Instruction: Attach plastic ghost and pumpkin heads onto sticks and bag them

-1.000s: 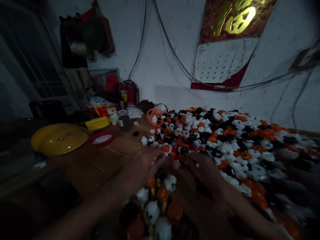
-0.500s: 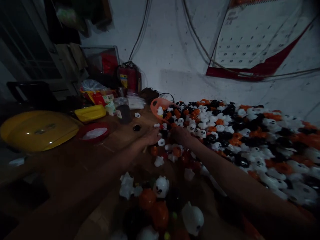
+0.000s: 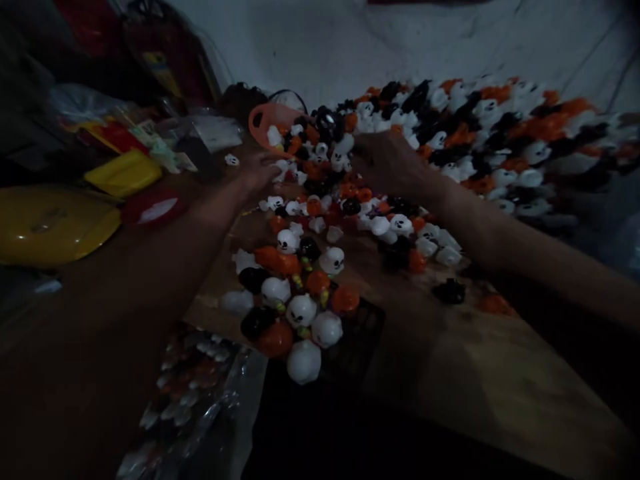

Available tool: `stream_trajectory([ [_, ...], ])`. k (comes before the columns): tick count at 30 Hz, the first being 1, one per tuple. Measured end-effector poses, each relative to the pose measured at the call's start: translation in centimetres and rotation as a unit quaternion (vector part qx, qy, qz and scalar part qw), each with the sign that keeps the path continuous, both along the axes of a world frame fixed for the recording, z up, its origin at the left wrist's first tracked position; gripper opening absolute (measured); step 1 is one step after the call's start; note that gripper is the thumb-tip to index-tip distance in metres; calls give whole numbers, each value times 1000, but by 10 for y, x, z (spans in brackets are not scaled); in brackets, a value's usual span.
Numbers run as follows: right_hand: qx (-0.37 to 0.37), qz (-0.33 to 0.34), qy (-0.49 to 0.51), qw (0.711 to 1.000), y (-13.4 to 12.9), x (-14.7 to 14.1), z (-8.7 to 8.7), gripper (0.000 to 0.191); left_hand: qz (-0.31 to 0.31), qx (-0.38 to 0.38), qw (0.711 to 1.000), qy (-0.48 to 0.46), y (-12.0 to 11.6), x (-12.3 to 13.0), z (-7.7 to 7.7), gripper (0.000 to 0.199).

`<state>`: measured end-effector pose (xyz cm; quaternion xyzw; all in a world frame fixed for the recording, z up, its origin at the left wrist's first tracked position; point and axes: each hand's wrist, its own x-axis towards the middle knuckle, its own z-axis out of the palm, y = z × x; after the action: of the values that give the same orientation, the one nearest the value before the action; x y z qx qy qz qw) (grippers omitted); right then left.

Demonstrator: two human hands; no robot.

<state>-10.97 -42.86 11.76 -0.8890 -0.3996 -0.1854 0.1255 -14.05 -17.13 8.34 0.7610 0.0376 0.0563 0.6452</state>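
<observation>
My left hand [image 3: 261,171] is at the near left side of an orange plastic basket [image 3: 258,119], fingers stretched toward small white ghost figures. Dim light blurs its fingertips. My right hand [image 3: 387,160] lies at the near edge of the big heap, fingers curled down beside a white skull-faced figure [image 3: 341,160]; what they hold, if anything, is hidden. Between my hands are mixed white, black and orange figures, among them an orange pumpkin-like one [image 3: 314,205]. Closer to me, a cluster of round white figures [image 3: 301,311] with orange and black ones lies on the table.
The heap of Halloween figures [image 3: 530,150] fills the back right, against the wall. At left are a yellow hard-shell object [image 3: 55,227], a yellow tray [image 3: 125,175] and a red dish [image 3: 143,215]. A clear bag of figures [image 3: 200,380] is below the table's front edge.
The view has tilted down and come closer. My hands have moved apart, the right one over to the right. More figures now lie between them and in front of the basket.
</observation>
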Motion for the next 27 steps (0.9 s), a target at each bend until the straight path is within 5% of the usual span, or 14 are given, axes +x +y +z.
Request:
stream_trajectory([
  [3,60,-2,50,997,-62,-70,-16,24,-16,-51,998,29,3,-29,29,22],
  [8,172,18,232,957,-107,-159,-98,18,18,-256,966,17,-14,-98,59,17],
  [12,181,25,262,947,-95,-170,-129,16,23,-296,955,-13,-58,-141,71,16],
  [19,144,13,284,948,-90,-159,-127,20,3,-297,955,12,-110,-159,72,14],
  [22,154,16,293,944,-90,-159,-128,20,-10,-199,980,22,-115,-153,62,14],
  [25,180,20,298,937,-90,-157,-128,19,-39,61,997,1,-121,-148,53,19],
  [27,192,46,322,926,-91,-154,-124,22,-75,245,966,-36,-127,-146,50,26],
])
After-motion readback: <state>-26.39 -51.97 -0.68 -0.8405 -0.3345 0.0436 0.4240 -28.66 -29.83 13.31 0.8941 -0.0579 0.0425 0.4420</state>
